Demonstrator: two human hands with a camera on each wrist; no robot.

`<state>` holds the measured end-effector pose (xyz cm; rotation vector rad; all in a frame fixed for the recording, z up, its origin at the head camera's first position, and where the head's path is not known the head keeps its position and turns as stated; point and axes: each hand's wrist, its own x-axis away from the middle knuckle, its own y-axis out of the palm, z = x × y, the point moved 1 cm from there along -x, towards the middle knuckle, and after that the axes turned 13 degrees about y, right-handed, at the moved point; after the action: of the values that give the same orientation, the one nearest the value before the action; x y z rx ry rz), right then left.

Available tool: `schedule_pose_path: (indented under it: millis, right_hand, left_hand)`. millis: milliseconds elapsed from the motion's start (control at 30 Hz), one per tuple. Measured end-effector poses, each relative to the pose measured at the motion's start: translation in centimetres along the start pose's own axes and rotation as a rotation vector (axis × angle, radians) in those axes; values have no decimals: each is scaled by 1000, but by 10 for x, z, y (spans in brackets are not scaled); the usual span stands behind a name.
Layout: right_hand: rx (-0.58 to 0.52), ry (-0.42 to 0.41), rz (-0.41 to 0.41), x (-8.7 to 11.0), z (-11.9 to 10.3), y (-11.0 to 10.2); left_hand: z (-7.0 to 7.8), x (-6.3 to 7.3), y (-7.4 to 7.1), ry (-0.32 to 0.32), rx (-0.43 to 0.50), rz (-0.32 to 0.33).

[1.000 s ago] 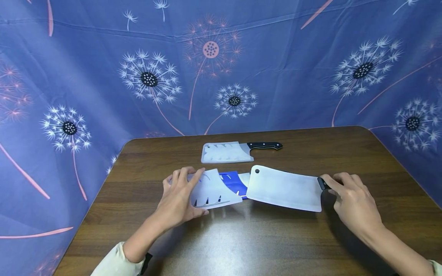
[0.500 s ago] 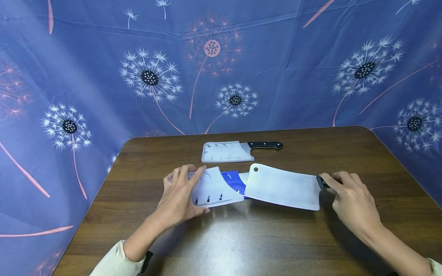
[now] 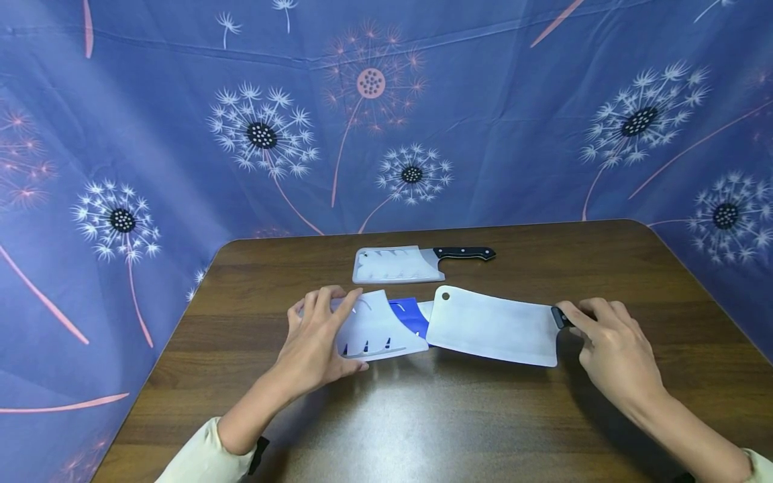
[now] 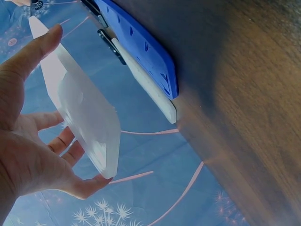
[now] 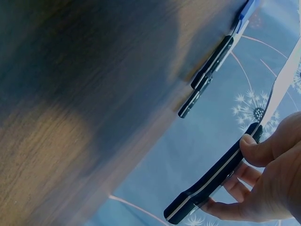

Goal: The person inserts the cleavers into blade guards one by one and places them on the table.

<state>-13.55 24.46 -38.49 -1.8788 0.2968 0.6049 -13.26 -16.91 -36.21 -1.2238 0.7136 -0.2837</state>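
My left hand (image 3: 314,335) grips a white plastic blade sheath (image 3: 389,329) by its long edges, thumb below and fingers above. In the left wrist view the sheath (image 4: 89,110) is raised off the tabletop. With my right hand (image 3: 619,355) I pinch the black handle (image 5: 209,179) of a cleaver, thumb and fingers on opposite sides. The cleaver's bare, broad blade (image 3: 492,327), with a hole in its front corner, points left. That front corner lies right at the sheath's wide end. Behind both, a blue blade sheath (image 3: 410,315) is partly hidden.
On the brown wooden table (image 3: 386,416), another cleaver in a white sheath (image 3: 389,266) lies farther back, its black riveted handle (image 3: 465,253) toward the right. A blue dandelion-print cloth (image 3: 483,134) hangs beyond the far edge.
The cleaver has shifted slightly left and the sheath slightly right, so the small gap between them has narrowed. Both hands keep their holds.
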Motion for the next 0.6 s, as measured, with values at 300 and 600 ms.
schedule_pose_path:
  millis: [300, 600]
  right_hand:
    - [5, 11, 28, -1, -1, -2]
    - [9, 21, 44, 1, -2, -4]
  left_hand:
    - [2, -3, 0, -7, -24, 19]
    - [2, -3, -1, -36, -33, 28]
